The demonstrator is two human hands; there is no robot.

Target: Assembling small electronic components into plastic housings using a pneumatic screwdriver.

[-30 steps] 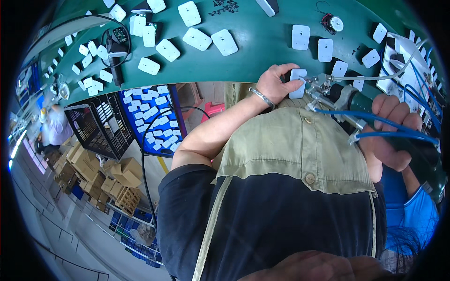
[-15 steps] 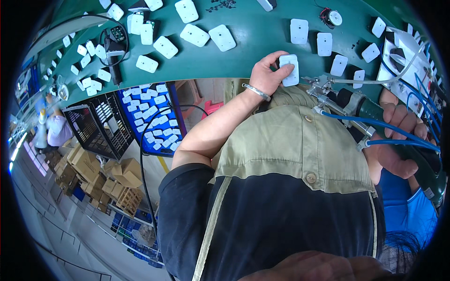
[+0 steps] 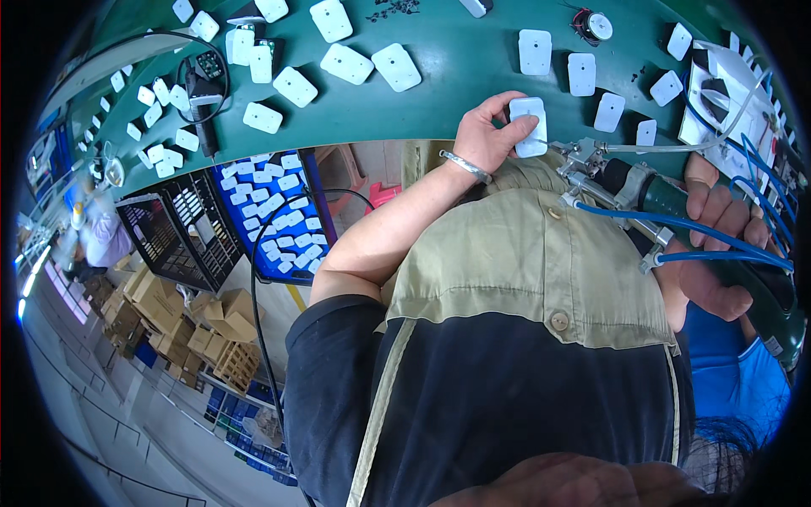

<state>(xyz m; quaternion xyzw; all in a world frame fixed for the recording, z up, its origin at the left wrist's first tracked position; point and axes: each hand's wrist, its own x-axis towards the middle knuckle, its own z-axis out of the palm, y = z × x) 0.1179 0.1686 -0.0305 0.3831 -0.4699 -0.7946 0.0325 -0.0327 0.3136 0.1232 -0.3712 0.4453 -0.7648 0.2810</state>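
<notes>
**White case (image 3: pixel 530 142) held beside green tool (image 3: pixel 666 198)**

The case sits between thumb and fingers of the left hand (image 3: pixel 487 139), at the counter's (image 3: pixel 405 116) near edge. The left forearm angles up across the body, thumb over the case's face. The right hand (image 3: pixel 716 221) curls its fingers around the tool.

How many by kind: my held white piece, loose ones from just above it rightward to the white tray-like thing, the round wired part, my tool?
Held white piece: 1
Loose white pieces: 6
Round wired part: 1
Tool: 1
Total: 9
</notes>
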